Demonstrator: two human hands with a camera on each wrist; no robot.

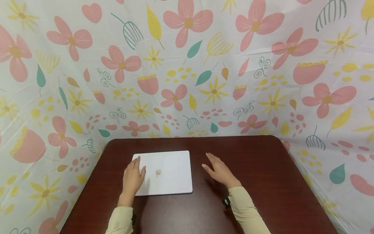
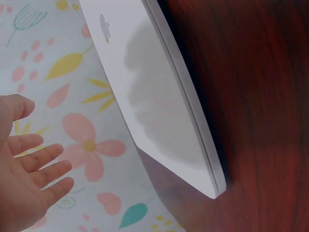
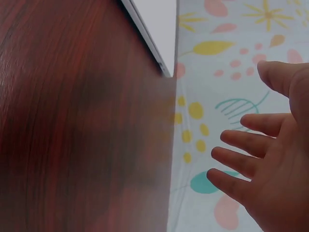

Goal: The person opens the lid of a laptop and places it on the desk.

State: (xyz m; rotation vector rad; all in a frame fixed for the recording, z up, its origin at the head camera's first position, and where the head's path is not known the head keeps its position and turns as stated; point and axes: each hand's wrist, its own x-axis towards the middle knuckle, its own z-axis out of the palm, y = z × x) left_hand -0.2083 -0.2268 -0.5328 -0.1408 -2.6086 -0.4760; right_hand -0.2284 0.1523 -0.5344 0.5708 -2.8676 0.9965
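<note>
— Whereabouts of the laptop point(image 1: 170, 183)?

— Lies closed, logo point(image 1: 158, 173) up, on the surface point(image 1: 248, 156), left of centre.

— Any contact?

— None apparent. Left grip point(image 1: 132, 178) above the left edge, fingers loosely spread, pinching nothing; right grip point(image 1: 220, 173) beside the right edge, apart, also spread, holding nothing.

— Anything likely to go wrong?

— Perhaps a skid or twist across the glossy surface, from uneven pushing; perhaps a slip or drop when lifted, from poor hold on so thin an edge.

— And the count?

— One laptop, one surface, two grips, two sleeves point(image 1: 245, 208), two dark wrist devices point(image 1: 226, 202).
</note>
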